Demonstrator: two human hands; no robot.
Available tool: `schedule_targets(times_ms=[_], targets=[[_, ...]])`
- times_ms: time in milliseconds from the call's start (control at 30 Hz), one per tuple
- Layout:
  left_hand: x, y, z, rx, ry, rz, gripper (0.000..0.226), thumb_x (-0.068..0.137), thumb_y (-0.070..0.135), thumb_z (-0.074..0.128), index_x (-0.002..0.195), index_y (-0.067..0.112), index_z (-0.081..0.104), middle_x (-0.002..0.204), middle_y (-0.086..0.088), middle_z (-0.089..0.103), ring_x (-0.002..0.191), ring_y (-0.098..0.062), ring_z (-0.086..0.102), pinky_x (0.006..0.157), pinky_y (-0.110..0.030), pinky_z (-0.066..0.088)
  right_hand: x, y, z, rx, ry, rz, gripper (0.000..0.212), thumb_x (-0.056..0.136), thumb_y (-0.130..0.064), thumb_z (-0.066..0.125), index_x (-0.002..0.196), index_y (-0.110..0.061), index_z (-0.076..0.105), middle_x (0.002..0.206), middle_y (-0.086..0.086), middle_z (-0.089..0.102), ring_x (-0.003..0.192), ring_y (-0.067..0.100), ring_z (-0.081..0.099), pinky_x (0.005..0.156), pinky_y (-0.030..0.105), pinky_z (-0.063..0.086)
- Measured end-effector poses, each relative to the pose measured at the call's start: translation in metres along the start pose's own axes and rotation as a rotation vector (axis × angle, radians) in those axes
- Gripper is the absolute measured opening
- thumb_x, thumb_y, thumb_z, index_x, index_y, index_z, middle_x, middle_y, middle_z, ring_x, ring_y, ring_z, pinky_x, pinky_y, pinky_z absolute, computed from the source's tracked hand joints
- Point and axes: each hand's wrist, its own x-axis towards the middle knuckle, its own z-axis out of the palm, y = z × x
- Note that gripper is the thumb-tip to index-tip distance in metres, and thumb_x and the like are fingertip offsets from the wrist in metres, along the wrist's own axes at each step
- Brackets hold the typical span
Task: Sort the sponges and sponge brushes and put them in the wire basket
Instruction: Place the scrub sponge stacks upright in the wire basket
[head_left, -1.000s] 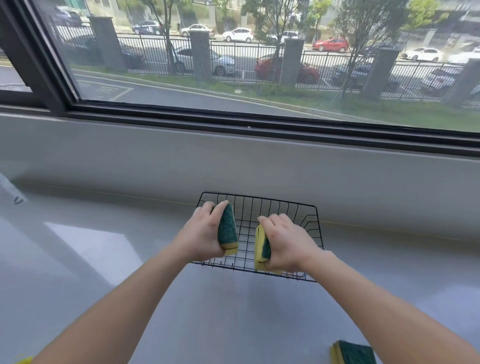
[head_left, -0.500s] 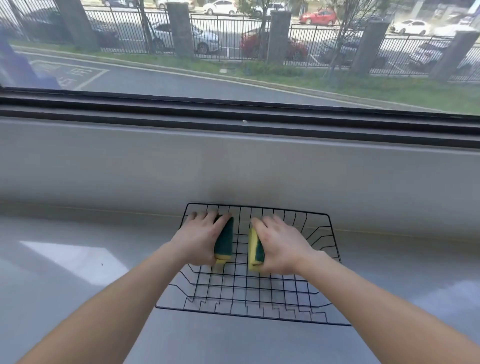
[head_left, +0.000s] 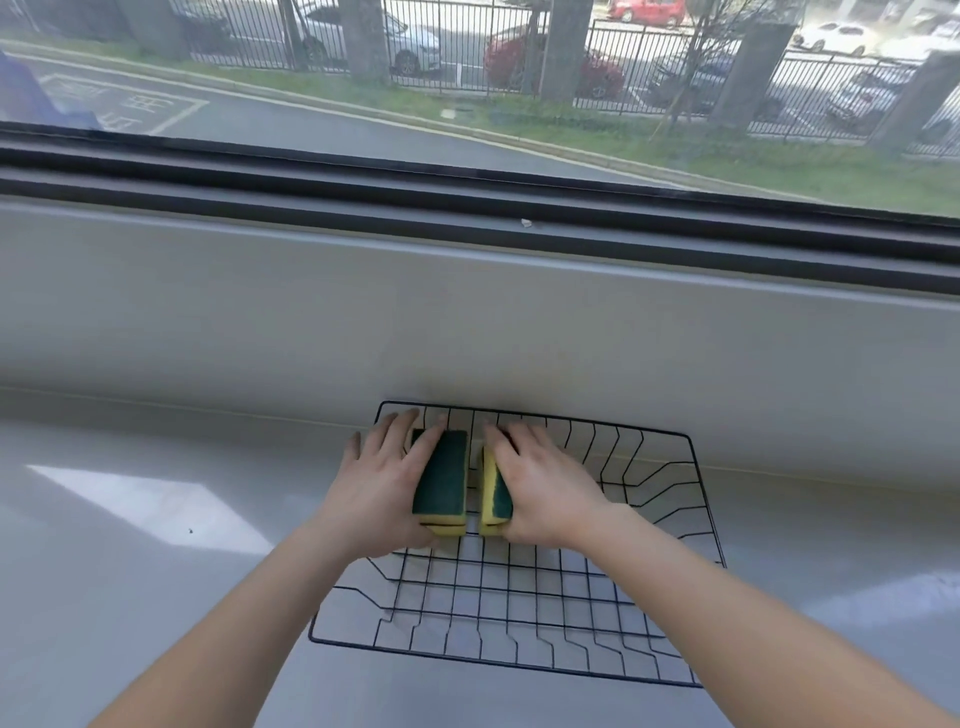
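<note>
Two sponges (head_left: 441, 475) side by side in basket (head_left: 675, 519)

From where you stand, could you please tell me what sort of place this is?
Probably an indoor counter by a street: a grey worktop runs under a wide window facing a road, railings and parked cars, with a wire basket on it.
</note>
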Motion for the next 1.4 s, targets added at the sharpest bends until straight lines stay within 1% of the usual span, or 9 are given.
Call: schedule_targets(times_ms=[100, 167, 300, 433, 533, 767, 900, 1100, 1400], targets=[[-0.013, -0.005, -0.002, -0.133, 0.013, -0.011, 0.121, 0.058, 0.070, 0.069, 0.155, 0.033, 0.007, 0.161, -0.005, 0.010, 0.148, -0.027, 0.007, 0.115, -0.050, 0.029, -0.005, 0.003, 0.001, 0.034, 0.004, -0.020, 0.126, 0.060, -0.060, 0.079, 0.156, -0.025, 0.004, 0.160, 0.000, 0.010, 0.148, 0.026, 0.008, 0.111, 0.046, 0.040], [-0.021, -0.006, -0.002, -0.272, 0.045, -0.025, 0.108, 0.065, 0.060, 0.068, 0.154, 0.032, 0.015, 0.160, -0.002, 0.012, 0.148, -0.023, 0.006, 0.116, -0.047, 0.030, -0.018, 0.004, 0.001, 0.072, 0.047, -0.010, 0.127, 0.060, -0.070, 0.074, 0.156, -0.030, 0.001, 0.163, -0.004, 0.004, 0.150, 0.023, 0.003, 0.117, 0.043, 0.029], [-0.030, 0.002, -0.001, -0.549, 0.139, -0.124, 0.083, 0.074, 0.042, 0.057, 0.151, 0.029, 0.029, 0.158, 0.004, 0.022, 0.145, -0.013, 0.016, 0.117, -0.036, 0.027, -0.044, 0.001, 0.010, 0.423, 0.264, 0.258, 0.093, 0.079, -0.073, 0.055, 0.154, -0.026, 0.024, 0.159, -0.004, 0.025, 0.145, 0.015, 0.021, 0.115, 0.032, 0.025], [-0.032, 0.006, 0.000, -0.560, 0.194, -0.134, 0.075, 0.076, 0.043, 0.056, 0.147, 0.025, 0.039, 0.153, 0.003, 0.031, 0.144, -0.015, 0.018, 0.115, -0.033, 0.021, -0.043, -0.005, 0.021, 0.882, 0.051, 0.681, 0.083, 0.089, -0.069, 0.048, 0.154, -0.020, 0.030, 0.156, 0.003, 0.040, 0.140, 0.023, 0.041, 0.112, 0.045, 0.042], [-0.032, 0.004, 0.002, -0.546, 0.206, -0.124, 0.078, 0.074, 0.049, 0.056, 0.145, 0.022, 0.042, 0.152, -0.001, 0.034, 0.144, -0.019, 0.018, 0.116, -0.037, 0.022, -0.039, -0.013, 0.025, 1.146, 0.016, 0.768, 0.082, 0.086, -0.066, 0.059, 0.150, -0.020, 0.038, 0.148, 0.002, 0.049, 0.125, 0.023, 0.055, 0.091, 0.042, 0.060], [-0.030, 0.001, 0.012, -0.496, 0.202, -0.116, 0.079, 0.072, 0.047, 0.055, 0.145, 0.020, 0.043, 0.154, 0.002, 0.035, 0.146, -0.019, 0.014, 0.116, -0.033, 0.019, -0.030, -0.027, 0.036, 1.176, 0.106, 0.822, 0.064, 0.087, -0.059, 0.062, 0.139, -0.022, 0.051, 0.126, -0.002, 0.063, 0.109, 0.019, 0.064, 0.091, 0.045, 0.059], [-0.029, 0.001, 0.014, -0.505, 0.207, -0.123, 0.077, 0.071, 0.041, 0.057, 0.145, 0.021, 0.043, 0.153, 0.002, 0.035, 0.146, -0.019, 0.016, 0.118, -0.040, 0.026, -0.027, -0.034, 0.037, 1.070, 0.145, 0.806, 0.060, 0.090, -0.060, 0.057, 0.135, -0.022, 0.054, 0.118, -0.008, 0.063, 0.108, 0.017, 0.060, 0.095, 0.045, 0.054], [-0.029, 0.001, 0.013, -0.496, 0.199, -0.130, 0.078, 0.072, 0.051, 0.052, 0.145, 0.027, 0.042, 0.153, 0.003, 0.033, 0.146, -0.014, 0.012, 0.113, -0.041, 0.030, -0.025, -0.036, 0.037, 1.022, 0.157, 0.802, 0.053, 0.090, -0.060, 0.056, 0.129, -0.024, 0.057, 0.113, -0.009, 0.063, 0.104, 0.016, 0.060, 0.093, 0.044, 0.054], [-0.029, 0.003, 0.012, -0.430, 0.179, -0.144, 0.079, 0.075, 0.062, 0.051, 0.146, 0.028, 0.039, 0.153, 0.004, 0.033, 0.146, -0.014, 0.009, 0.113, -0.041, 0.032, -0.020, -0.032, 0.034, 1.012, 0.139, 0.774, 0.057, 0.091, -0.059, 0.057, 0.135, -0.022, 0.053, 0.127, -0.002, 0.062, 0.112, 0.020, 0.059, 0.095, 0.044, 0.053]])
